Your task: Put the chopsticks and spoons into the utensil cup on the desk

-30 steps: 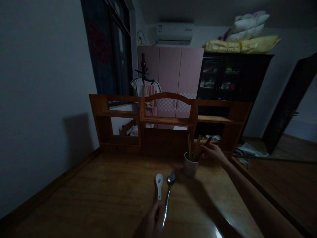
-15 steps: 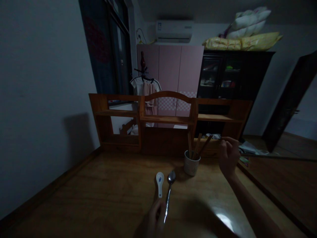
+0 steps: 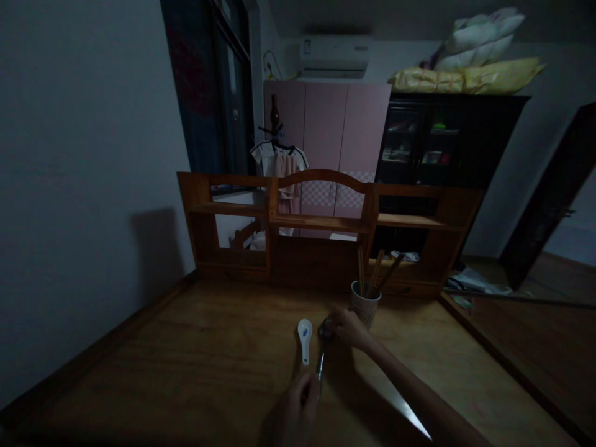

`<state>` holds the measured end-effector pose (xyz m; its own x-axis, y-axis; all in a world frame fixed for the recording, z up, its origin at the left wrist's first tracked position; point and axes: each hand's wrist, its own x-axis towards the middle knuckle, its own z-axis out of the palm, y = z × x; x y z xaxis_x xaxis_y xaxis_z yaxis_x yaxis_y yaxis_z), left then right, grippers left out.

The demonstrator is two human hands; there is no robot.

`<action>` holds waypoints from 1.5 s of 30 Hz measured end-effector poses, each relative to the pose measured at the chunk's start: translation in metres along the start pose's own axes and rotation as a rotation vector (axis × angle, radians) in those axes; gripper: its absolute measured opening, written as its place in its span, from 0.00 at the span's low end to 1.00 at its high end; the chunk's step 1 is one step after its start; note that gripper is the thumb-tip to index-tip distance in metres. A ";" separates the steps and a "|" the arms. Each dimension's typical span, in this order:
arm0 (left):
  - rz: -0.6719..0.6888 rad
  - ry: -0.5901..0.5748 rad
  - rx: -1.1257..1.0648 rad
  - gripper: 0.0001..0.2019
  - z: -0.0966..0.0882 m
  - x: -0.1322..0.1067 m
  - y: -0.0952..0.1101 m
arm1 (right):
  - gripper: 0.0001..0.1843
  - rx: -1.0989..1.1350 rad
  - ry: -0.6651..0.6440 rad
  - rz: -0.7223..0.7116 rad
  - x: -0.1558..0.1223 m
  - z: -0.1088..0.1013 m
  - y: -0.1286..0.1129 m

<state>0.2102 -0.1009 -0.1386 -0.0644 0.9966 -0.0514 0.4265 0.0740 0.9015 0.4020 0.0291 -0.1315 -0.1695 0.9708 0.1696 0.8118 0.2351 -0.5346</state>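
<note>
A metal spoon (image 3: pixel 321 366) lies on the wooden table, its bowl pointing away from me. My right hand (image 3: pixel 348 328) is at that bowl, fingers curled against it and partly covering it. To its left rests a white ceramic soup spoon (image 3: pixel 304 335) with a blue mark in the bowl. Just below the ceramic spoon's handle end is my left hand (image 3: pixel 298 403), fingers closed, beside the lower part of the metal handle. What it holds, if anything, is hidden. Behind my right hand stands a light cup (image 3: pixel 365 304) with several chopsticks (image 3: pixel 376 273) upright in it.
A wooden shelf unit (image 3: pixel 321 223) stands along the table's far edge. At left the table meets a pale wall (image 3: pixel 93 186); a raised edge (image 3: pixel 493 357) borders its right side. The room is dim, and my arm's shadow falls across the table.
My right hand has moved left and down, from the air right of the cup to the metal spoon's bowl. My left hand has stayed about where it was. The view has shifted slightly.
</note>
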 end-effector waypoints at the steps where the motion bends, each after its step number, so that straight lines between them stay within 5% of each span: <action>1: 0.000 0.003 0.000 0.15 0.000 0.000 0.002 | 0.06 0.010 0.006 0.007 0.003 0.002 0.003; 12: 0.036 -0.068 0.136 0.15 0.006 0.003 -0.001 | 0.08 0.192 0.097 0.026 0.003 0.010 0.028; 20: 0.061 -0.069 0.089 0.18 0.017 0.009 -0.019 | 0.07 0.409 0.180 0.002 0.003 0.007 0.006; 23: -0.002 -0.014 0.026 0.19 0.017 0.009 -0.027 | 0.13 0.501 0.170 -0.029 -0.002 -0.014 -0.015; 26: -0.069 -0.006 -0.028 0.22 0.015 0.009 -0.028 | 0.15 0.549 0.208 -0.077 -0.014 -0.057 -0.037; 31: -0.088 0.023 -0.130 0.22 0.011 0.004 -0.017 | 0.12 0.491 0.509 -0.232 -0.031 -0.148 -0.052; 35: -0.051 0.018 -0.163 0.23 0.008 0.000 -0.008 | 0.11 0.481 0.653 -0.322 -0.023 -0.198 -0.041; 39: -0.008 0.014 -0.135 0.24 0.003 0.000 -0.003 | 0.11 0.413 0.746 -0.368 -0.001 -0.211 -0.020; 45: 0.059 0.071 -0.046 0.18 -0.002 -0.006 -0.001 | 0.13 0.197 0.711 -0.287 0.023 -0.183 0.003</action>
<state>0.2085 -0.1074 -0.1388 -0.1048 0.9940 0.0316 0.3894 0.0118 0.9210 0.5030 0.0436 0.0226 0.0944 0.6234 0.7762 0.6655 0.5404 -0.5149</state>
